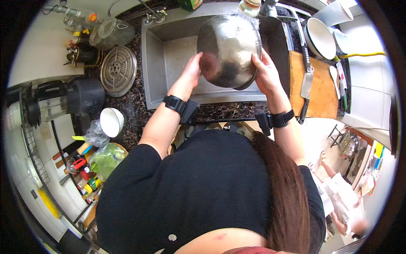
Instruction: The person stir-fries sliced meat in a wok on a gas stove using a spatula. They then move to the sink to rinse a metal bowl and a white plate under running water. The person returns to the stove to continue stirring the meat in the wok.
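Note:
Both my hands hold a shiny metal bowl [231, 54] over a rectangular stainless steel sink [153, 66]. My left hand [192, 70] grips its left side, with the fingers partly hidden behind it. On the right side, the thumb of my right hand [266, 71] lies against the metal and the fingers reach behind the rim. The bowl's outer surface faces me, and whatever lies behind it is hidden. A faucet [156, 16] stands at the sink's back left corner.
Right of the sink, a cleaver [307, 84] lies on a wooden cutting board [323, 92], near a white bowl [320, 38]. Left are a round perforated steamer plate [118, 70], a white bowl [111, 122] and bagged greens [106, 160]. Another person [342, 200] is at the lower right.

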Tool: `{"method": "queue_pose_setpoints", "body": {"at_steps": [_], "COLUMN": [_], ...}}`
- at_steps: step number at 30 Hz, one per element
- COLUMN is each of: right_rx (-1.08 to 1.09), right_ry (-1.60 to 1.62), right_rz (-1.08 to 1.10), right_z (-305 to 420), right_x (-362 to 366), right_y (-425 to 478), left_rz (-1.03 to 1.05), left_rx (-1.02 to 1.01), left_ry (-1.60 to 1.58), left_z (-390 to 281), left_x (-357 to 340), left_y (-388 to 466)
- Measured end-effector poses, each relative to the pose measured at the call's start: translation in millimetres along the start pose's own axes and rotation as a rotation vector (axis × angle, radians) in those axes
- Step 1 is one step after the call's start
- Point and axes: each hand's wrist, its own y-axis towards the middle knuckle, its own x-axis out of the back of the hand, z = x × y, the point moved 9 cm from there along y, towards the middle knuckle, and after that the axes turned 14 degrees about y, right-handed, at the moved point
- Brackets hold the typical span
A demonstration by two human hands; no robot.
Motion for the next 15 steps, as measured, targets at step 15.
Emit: {"method": "queue_pose_setpoints", "body": {"at_steps": [15], "right_rx": [0.223], "right_ry": [-1.512], "right_rz": [0.517], "right_z": [-26.2], "right_x": [-52.0], "right_y": [-44.9], "left_rz": [0.592], "left_rx": [0.246], "left_ry": [-0.324], "left_z": [-11.5], "left_x": [-39.5], "left_y": [-77.5]}}
